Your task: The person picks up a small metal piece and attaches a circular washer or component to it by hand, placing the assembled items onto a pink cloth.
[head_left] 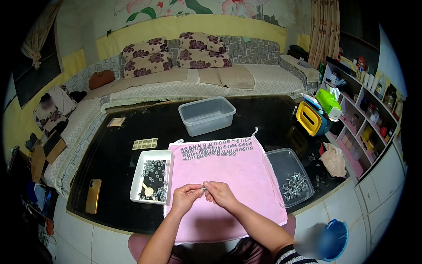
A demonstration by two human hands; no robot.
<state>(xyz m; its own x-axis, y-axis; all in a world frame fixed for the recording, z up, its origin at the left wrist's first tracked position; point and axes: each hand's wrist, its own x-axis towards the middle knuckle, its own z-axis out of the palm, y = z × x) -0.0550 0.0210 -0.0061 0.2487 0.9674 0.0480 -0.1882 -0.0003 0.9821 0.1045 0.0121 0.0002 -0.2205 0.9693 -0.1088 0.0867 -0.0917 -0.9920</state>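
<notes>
Over the middle of a pink cloth (228, 176), my two hands meet with fingertips closed on a small silver metal piece (203, 188). My left hand (186, 196) pinches it from the left and my right hand (220, 193) from the right; the fingers cover most of it, so its exact kind is hidden. Several rows of small silver pieces (211, 149) stand along the cloth's far edge. Left of the cloth sits a white tray (135, 185) holding loose round shiny pieces (156, 168) and a pale spoon-like scoop (148, 191). On the right, a clear shallow lid (281, 163) bears a pile of silver screw-like parts (296, 186).
An empty clear plastic box (206, 115) stands at the back of the black table (110, 163). A gold phone (93, 196) and a stamped card (145, 144) lie left. A yellow-and-blue tissue box (310, 116) and a beige cloth (332, 160) are right; a blue bucket (340, 237) stands beyond the table.
</notes>
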